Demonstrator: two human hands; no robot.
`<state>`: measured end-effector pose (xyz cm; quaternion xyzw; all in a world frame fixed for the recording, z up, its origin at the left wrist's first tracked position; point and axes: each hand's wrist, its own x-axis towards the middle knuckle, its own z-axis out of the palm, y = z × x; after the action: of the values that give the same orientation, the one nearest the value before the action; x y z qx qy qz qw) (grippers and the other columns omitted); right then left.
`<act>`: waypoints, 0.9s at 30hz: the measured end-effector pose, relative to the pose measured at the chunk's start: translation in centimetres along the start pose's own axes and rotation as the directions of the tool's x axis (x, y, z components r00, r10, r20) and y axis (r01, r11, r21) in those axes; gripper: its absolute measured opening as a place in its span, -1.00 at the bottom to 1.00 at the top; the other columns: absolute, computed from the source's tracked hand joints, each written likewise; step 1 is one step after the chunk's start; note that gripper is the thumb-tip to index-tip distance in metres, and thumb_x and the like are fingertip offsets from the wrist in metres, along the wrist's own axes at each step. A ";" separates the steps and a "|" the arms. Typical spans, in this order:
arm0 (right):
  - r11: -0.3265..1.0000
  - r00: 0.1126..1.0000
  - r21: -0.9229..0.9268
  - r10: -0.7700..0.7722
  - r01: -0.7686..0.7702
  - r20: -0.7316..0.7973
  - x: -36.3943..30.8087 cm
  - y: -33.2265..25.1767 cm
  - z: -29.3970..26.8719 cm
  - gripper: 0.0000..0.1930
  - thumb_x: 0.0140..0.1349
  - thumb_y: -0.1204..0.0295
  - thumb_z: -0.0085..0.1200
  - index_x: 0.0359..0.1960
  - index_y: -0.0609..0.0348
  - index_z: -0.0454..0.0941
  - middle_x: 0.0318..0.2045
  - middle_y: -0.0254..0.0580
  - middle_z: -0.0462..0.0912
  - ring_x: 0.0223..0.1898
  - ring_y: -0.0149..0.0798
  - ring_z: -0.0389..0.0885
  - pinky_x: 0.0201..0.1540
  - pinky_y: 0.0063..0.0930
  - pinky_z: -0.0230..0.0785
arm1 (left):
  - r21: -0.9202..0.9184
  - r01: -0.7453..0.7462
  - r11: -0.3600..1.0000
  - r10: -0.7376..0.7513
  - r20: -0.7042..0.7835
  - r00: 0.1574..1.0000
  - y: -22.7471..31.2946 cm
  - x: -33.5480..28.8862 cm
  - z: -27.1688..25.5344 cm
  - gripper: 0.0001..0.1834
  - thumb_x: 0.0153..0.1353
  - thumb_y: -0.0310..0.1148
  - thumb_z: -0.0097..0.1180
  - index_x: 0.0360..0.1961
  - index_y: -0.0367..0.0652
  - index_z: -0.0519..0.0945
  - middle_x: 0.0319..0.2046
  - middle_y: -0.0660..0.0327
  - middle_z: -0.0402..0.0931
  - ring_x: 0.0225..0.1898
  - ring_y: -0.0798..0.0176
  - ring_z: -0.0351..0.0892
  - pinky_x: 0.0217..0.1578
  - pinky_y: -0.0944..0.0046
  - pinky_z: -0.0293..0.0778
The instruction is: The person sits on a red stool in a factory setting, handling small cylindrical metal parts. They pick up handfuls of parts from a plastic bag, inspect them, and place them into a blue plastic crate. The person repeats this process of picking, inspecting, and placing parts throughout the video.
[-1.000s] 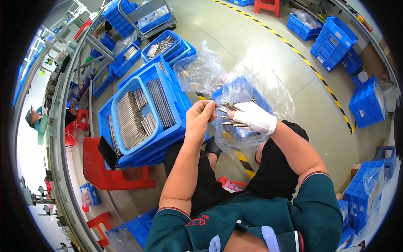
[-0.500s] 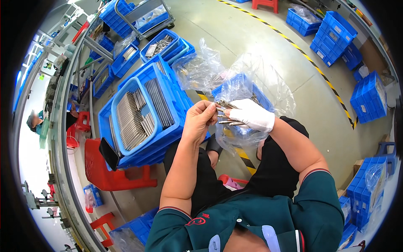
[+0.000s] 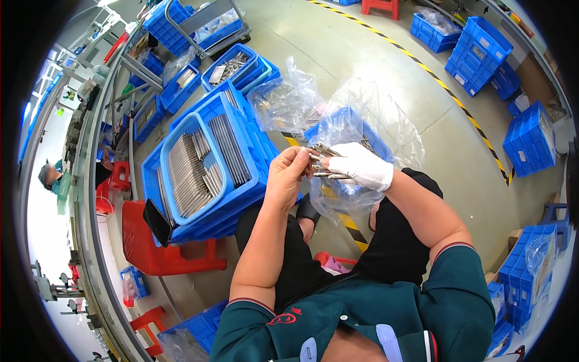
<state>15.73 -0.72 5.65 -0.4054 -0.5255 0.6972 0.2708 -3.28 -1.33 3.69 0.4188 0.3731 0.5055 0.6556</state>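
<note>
One bare hand [image 3: 288, 169], one gloved hand [image 3: 362, 167] hold rods [image 3: 328, 175] — perhaps six.

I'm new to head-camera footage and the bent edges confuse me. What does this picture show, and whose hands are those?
There is no machine here. The view comes from a wide fisheye camera worn on a person's head, looking down, so straight edges curve toward its rim. The hands are the wearer's own.

The right hand, in a white glove, holds a bunch of slender metal rods. The bare left hand has its fingertips at their ends; its exact grip is hard to see.

Beyond the hands is a blue crate with clear plastic around it. To the left, a light-blue tray holds rows of metal pieces.
</note>
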 end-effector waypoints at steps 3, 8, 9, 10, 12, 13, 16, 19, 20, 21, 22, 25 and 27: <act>1.000 1.000 0.018 0.011 -0.011 0.016 -0.2 -0.2 0.1 -0.70 0.25 0.17 0.05 -0.45 0.17 0.52 -0.66 -0.47 0.36 -0.64 -0.56 0.20 -0.60 -0.57 0.03 | 0.252 -0.105 0.962 0.109 -0.002 0.994 0.2 -0.1 -0.2 -0.79 0.25 -0.31 0.12 -0.30 -0.27 0.58 -0.51 0.34 0.49 -0.48 0.53 0.38 -0.43 0.50 0.30; 0.997 0.999 -0.068 0.029 -0.027 0.033 -0.1 0.2 -0.6 -0.67 0.26 0.15 0.03 -0.44 0.18 0.51 -0.65 -0.44 0.38 -0.61 -0.53 0.23 -0.57 -0.56 0.08 | 0.296 -0.197 0.935 0.253 -0.162 0.954 1.1 0.6 -2.1 -0.78 0.24 -0.31 0.13 -0.28 -0.29 0.59 -0.48 0.35 0.49 -0.45 0.53 0.35 -0.40 0.51 0.27; 0.987 0.999 -0.154 -0.028 0.033 0.035 0.0 0.3 -0.5 -0.65 0.26 0.13 0.02 -0.43 0.19 0.51 -0.64 -0.41 0.39 -0.59 -0.51 0.25 -0.55 -0.54 0.11 | 0.280 -0.190 0.941 0.235 -0.137 0.962 1.1 0.4 -2.0 -0.78 0.24 -0.31 0.14 -0.29 -0.29 0.60 -0.48 0.35 0.49 -0.44 0.53 0.35 -0.39 0.51 0.27; 0.967 0.996 -0.240 -0.081 0.088 0.039 0.0 0.6 -0.3 -0.64 0.26 0.11 0.01 -0.43 0.20 0.51 -0.63 -0.39 0.40 -0.57 -0.49 0.26 -0.52 -0.52 0.14 | 0.261 -0.179 0.949 0.214 -0.111 0.970 0.8 0.2 -1.4 -0.79 0.23 -0.31 0.15 -0.30 -0.28 0.60 -0.47 0.35 0.49 -0.42 0.54 0.35 -0.37 0.50 0.26; 0.914 0.995 -0.394 -0.080 0.095 0.054 0.3 0.9 -0.3 -0.57 0.28 0.05 -0.04 -0.39 0.24 0.52 -0.58 -0.31 0.45 -0.49 -0.41 0.31 -0.42 -0.44 0.22 | 0.235 -0.131 0.963 0.153 -0.075 0.985 1.0 0.0 -1.0 -0.79 0.22 -0.31 0.17 -0.32 -0.28 0.61 -0.47 0.35 0.49 -0.39 0.54 0.34 -0.33 0.50 0.25; 0.913 0.996 -0.398 -0.075 0.090 0.054 0.2 0.7 -0.2 -0.56 0.28 0.03 -0.05 -0.39 0.24 0.52 -0.58 -0.28 0.45 -0.50 -0.40 0.31 -0.42 -0.42 0.22 | 0.236 -0.122 0.964 0.140 -0.062 0.988 1.1 0.0 -0.9 -0.79 0.21 -0.31 0.18 -0.33 -0.28 0.61 -0.47 0.36 0.49 -0.39 0.54 0.34 -0.34 0.50 0.24; 0.898 0.996 -0.431 -0.075 0.090 0.052 0.0 0.2 -0.1 -0.52 0.29 -0.01 -0.10 -0.37 0.24 0.52 -0.57 -0.21 0.47 -0.50 -0.34 0.33 -0.40 -0.39 0.24 | 0.257 -0.101 0.961 0.111 -0.027 0.993 0.9 -0.1 -0.8 -0.78 0.20 -0.30 0.20 -0.33 -0.28 0.61 -0.47 0.37 0.48 -0.40 0.54 0.33 -0.36 0.50 0.23; 0.868 0.994 -0.483 -0.101 0.112 0.048 0.2 0.2 -0.1 -0.49 0.29 -0.04 -0.13 -0.35 0.24 0.54 -0.56 -0.12 0.50 -0.49 -0.25 0.38 -0.37 -0.35 0.26 | 0.291 -0.090 0.953 0.097 -0.010 0.995 0.6 -0.1 -1.0 -0.77 0.18 -0.30 0.22 -0.34 -0.29 0.61 -0.48 0.38 0.48 -0.41 0.55 0.32 -0.36 0.50 0.23; 0.866 0.993 -0.487 -0.104 0.114 0.047 0.1 0.2 -0.1 -0.49 0.29 -0.05 -0.13 -0.35 0.24 0.54 -0.55 -0.09 0.51 -0.48 -0.22 0.40 -0.36 -0.33 0.27 | 0.290 -0.082 0.953 0.089 -0.010 0.996 0.6 -0.1 -1.1 -0.77 0.18 -0.30 0.22 -0.34 -0.29 0.61 -0.49 0.38 0.48 -0.41 0.55 0.33 -0.37 0.49 0.24; 0.863 0.993 -0.491 -0.108 0.117 0.046 0.1 0.3 -0.1 -0.48 0.28 -0.06 -0.14 -0.34 0.24 0.54 -0.54 -0.05 0.52 -0.48 -0.19 0.42 -0.35 -0.32 0.28 | 0.290 -0.074 0.954 0.080 -0.009 0.997 0.6 -0.1 -1.1 -0.77 0.17 -0.30 0.22 -0.34 -0.29 0.60 -0.49 0.38 0.49 -0.42 0.55 0.33 -0.37 0.49 0.24; 0.850 0.994 -0.516 -0.103 0.106 0.035 0.2 0.3 0.0 -0.48 0.28 -0.06 -0.13 -0.34 0.24 0.54 -0.54 -0.04 0.52 -0.47 -0.18 0.44 -0.34 -0.32 0.28 | 0.308 -0.078 0.948 0.083 -0.004 0.997 0.7 -0.1 -1.1 -0.77 0.17 -0.30 0.23 -0.34 -0.30 0.61 -0.49 0.38 0.49 -0.42 0.55 0.33 -0.37 0.49 0.24; 0.817 0.995 -0.570 -0.104 0.092 0.012 0.3 0.3 0.0 -0.48 0.27 -0.05 -0.11 -0.33 0.25 0.54 -0.52 0.00 0.53 -0.46 -0.14 0.48 -0.34 -0.30 0.30 | 0.348 -0.090 0.933 0.086 0.026 0.996 0.9 0.0 -1.1 -0.78 0.15 -0.32 0.24 -0.35 -0.30 0.61 -0.50 0.37 0.49 -0.43 0.55 0.33 -0.38 0.50 0.24; 0.808 0.992 -0.579 -0.123 0.109 0.015 0.2 0.3 0.1 -0.48 0.26 -0.05 -0.10 -0.34 0.25 0.54 -0.53 0.01 0.53 -0.46 -0.13 0.48 -0.34 -0.30 0.30 | 0.353 -0.097 0.930 0.079 0.066 0.995 0.9 0.0 -1.4 -0.78 0.14 -0.33 0.25 -0.36 -0.31 0.62 -0.50 0.36 0.49 -0.44 0.54 0.33 -0.39 0.50 0.24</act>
<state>15.58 -0.71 5.36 -0.4436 -0.7329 0.4822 0.1831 -4.87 -0.96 4.03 0.5596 0.4225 0.4478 0.5548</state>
